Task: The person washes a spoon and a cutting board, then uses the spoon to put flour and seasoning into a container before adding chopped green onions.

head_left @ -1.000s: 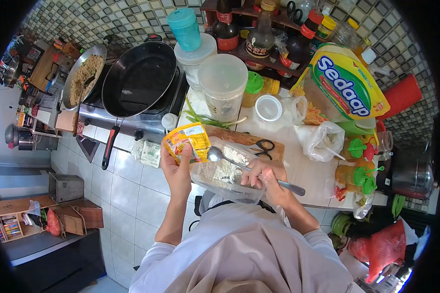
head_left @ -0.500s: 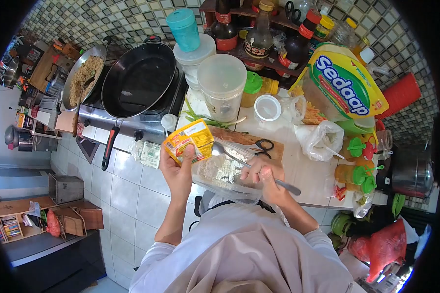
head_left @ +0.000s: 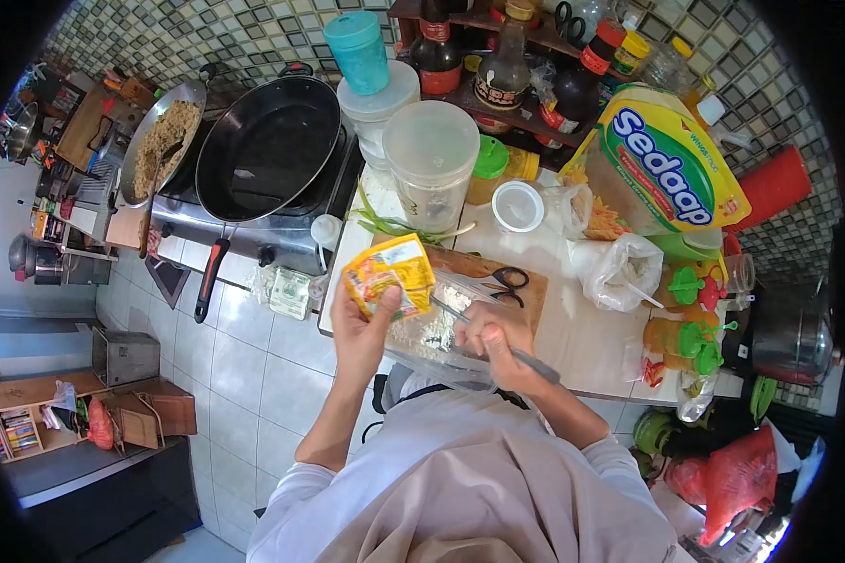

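My left hand point(head_left: 364, 328) pinches a yellow printed packet point(head_left: 388, 275), held tilted over the left side of a clear plastic container point(head_left: 441, 364). White flour point(head_left: 437, 328) lies in that container. In my right hand point(head_left: 499, 345) is a metal spoon point(head_left: 535, 366), its handle end pointing toward my right. The spoon's bowl is hidden at the packet's right edge. Behind the container lies a wooden cutting board point(head_left: 526, 305), with black-handled scissors point(head_left: 509, 280) on it.
A black frying pan point(head_left: 268, 155) rests on the stove point(head_left: 183, 220), beside a wok of brown food point(head_left: 166, 145). Round tubs, including a tall clear one point(head_left: 429, 169), stand behind the board. To the right are a Sedaap pouch point(head_left: 662, 164), a plastic bag point(head_left: 622, 272) and green-lidded jars point(head_left: 671, 336).
The packet and my left hand have moved right, over the container. My right hand has shifted slightly left, and the spoon's bowl, visible before, is now hidden at the packet.
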The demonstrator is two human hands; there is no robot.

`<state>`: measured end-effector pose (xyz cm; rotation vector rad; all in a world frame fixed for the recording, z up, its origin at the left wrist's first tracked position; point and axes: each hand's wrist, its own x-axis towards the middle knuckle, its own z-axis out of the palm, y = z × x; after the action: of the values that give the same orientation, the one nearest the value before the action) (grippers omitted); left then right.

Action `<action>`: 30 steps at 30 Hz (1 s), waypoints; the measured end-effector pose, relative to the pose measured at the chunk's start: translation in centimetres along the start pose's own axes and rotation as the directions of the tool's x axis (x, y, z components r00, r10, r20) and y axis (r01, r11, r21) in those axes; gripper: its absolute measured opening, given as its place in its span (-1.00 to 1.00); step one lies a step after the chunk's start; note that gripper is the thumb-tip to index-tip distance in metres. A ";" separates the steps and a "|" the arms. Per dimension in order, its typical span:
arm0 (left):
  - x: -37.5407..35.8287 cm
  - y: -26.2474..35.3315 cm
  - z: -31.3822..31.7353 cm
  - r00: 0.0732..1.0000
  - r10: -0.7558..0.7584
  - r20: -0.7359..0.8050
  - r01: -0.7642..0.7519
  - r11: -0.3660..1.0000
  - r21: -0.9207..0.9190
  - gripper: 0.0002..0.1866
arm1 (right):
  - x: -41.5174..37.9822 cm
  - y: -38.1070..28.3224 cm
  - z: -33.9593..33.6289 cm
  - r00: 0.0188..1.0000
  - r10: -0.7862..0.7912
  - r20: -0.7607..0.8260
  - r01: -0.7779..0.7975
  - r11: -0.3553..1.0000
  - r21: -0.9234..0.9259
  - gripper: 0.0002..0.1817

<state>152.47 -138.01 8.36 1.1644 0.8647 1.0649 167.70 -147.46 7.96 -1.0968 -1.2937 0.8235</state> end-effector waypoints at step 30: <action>3.5 0.0 -0.2 0.908 0.407 0.095 -0.383 0.719 0.580 -0.79 | 0.5 1.1 2.0 0.994 0.065 -0.085 -0.048 0.980 0.191 -0.48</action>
<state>153.32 -134.66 8.36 1.9315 1.0436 1.2024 165.90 -146.36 6.97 -1.0108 -1.0892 0.9097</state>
